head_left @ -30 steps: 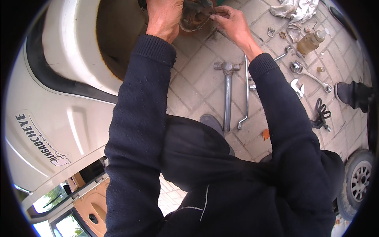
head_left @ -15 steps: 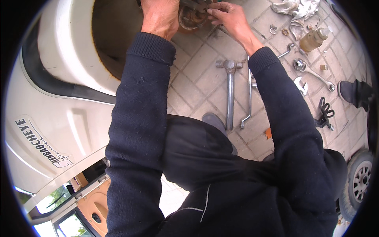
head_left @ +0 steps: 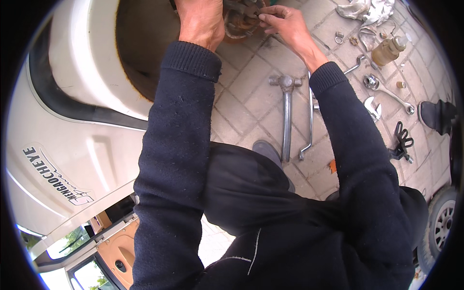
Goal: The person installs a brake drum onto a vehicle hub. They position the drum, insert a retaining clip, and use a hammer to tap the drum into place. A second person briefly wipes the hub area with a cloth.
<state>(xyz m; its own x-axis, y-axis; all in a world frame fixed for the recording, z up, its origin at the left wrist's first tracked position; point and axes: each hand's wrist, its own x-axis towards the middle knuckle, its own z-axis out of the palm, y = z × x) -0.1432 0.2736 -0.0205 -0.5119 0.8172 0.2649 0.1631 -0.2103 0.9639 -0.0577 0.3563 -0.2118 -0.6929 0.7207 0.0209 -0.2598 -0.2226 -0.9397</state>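
Observation:
At the upper edge, my right hand [head_left: 286, 28] has thumb and index finger pressed together beside a rusty metal wheel part [head_left: 240, 20]. Whatever small thing may be in that pinch is too small to name. My left hand [head_left: 200, 23] reaches up on the near left of the same part, its back toward me. Its fingers are out of sight beyond the picture's top and behind the hand. To the left of both hands is the open wheel arch [head_left: 137, 58] of a cream-white vehicle [head_left: 82, 154], with a rust-edged rim.
On the paving lie a hammer [head_left: 287, 116], a long bent wrench [head_left: 309, 121], a double-ended socket wrench [head_left: 392, 94], an adjustable wrench [head_left: 373, 110] and a black pronged tool [head_left: 401, 144]. Farther right are a bottle [head_left: 386, 52], rags [head_left: 374, 12], another person's shoe [head_left: 430, 116] and a tyre [head_left: 430, 237].
The whole view has shifted slightly, so everything sits a little lower and farther right. My right hand keeps its pinch at the rusty part; my left hand stays beside it.

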